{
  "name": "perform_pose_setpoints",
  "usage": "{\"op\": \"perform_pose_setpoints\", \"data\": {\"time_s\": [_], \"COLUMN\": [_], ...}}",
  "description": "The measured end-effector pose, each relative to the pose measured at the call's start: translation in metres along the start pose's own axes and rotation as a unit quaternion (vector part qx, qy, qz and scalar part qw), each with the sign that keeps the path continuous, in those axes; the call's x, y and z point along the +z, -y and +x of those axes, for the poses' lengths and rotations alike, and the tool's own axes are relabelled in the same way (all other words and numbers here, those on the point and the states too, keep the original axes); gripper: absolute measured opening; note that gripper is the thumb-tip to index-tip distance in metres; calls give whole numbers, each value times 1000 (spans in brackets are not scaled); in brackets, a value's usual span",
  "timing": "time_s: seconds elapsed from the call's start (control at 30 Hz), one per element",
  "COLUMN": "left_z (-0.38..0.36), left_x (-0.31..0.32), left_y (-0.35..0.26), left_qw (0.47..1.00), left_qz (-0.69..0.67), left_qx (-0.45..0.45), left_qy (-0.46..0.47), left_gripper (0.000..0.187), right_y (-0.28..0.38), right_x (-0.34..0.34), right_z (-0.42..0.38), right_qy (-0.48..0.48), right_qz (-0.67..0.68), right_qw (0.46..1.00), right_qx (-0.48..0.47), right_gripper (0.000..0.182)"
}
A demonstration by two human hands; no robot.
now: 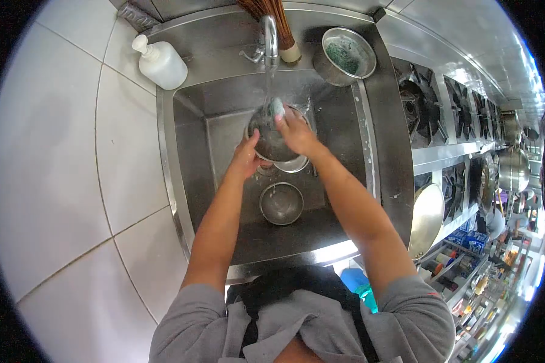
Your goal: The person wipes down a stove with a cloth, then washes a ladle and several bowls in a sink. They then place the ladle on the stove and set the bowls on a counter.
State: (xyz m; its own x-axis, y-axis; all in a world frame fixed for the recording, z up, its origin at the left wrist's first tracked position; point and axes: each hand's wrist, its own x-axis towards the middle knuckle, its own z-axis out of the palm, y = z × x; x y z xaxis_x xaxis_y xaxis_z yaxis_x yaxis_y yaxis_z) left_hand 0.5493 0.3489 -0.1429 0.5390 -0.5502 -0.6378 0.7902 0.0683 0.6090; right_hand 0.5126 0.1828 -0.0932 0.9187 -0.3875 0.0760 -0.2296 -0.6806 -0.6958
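Under the running tap [269, 42], my left hand [246, 158] is closed on the rim of a metal bowl [269, 140], thumb on the inside. My right hand [297, 131] reaches into that bowl, its fingers closed round a pale, wet scrubbing pad [277, 107]. Part of another shiny metal dish [295, 164] shows beneath the held bowl, mostly hidden by it. Closer to me, a smaller metal bowl [281, 204] rests on the floor of the sink [224, 199].
On the sink's back ledge are a white pump bottle [163, 65], a bundle of brown bristles [283, 30] and a metal pot [345, 55] holding green scrubbing material and suds. Gas burners [421, 106] and a round pan [427, 221] lie to the right; a tiled wall [60, 151] borders the left.
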Motion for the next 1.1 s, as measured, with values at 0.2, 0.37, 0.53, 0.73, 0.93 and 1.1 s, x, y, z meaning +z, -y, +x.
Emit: {"op": "perform_pose_setpoints", "data": {"time_s": [0.2, 0.37, 0.53, 0.73, 0.93, 1.1], "left_z": [-17, -17, -47, -27, -43, 9], "left_x": [1, 18, 16, 11, 30, -5], "left_y": [-17, -2, -28, -11, -11, 11], "left_qw": [991, 987, 982, 989, 991, 958], "left_qz": [1, 54, 70, 75, 54, 169], "left_qx": [131, 121, 140, 102, 64, 184], "left_qy": [-4, -85, -102, -79, -106, -138], "left_gripper": [59, 54, 61, 55, 58, 58], "right_y": [-30, -5, -20, -27, -26, -40], "right_x": [16, 24, 19, 46, 30, 19], "right_z": [-3, 0, -8, -24, -9, -26], "right_qy": [411, 105, 227, 159, 132, 303], "right_qz": [-82, -123, -261, -5, -258, -122], "right_qw": [901, 981, 892, 965, 937, 936], "right_qx": [-110, -106, -289, -210, -197, -130], "right_gripper": [37, 20, 43, 31, 28, 17]}}
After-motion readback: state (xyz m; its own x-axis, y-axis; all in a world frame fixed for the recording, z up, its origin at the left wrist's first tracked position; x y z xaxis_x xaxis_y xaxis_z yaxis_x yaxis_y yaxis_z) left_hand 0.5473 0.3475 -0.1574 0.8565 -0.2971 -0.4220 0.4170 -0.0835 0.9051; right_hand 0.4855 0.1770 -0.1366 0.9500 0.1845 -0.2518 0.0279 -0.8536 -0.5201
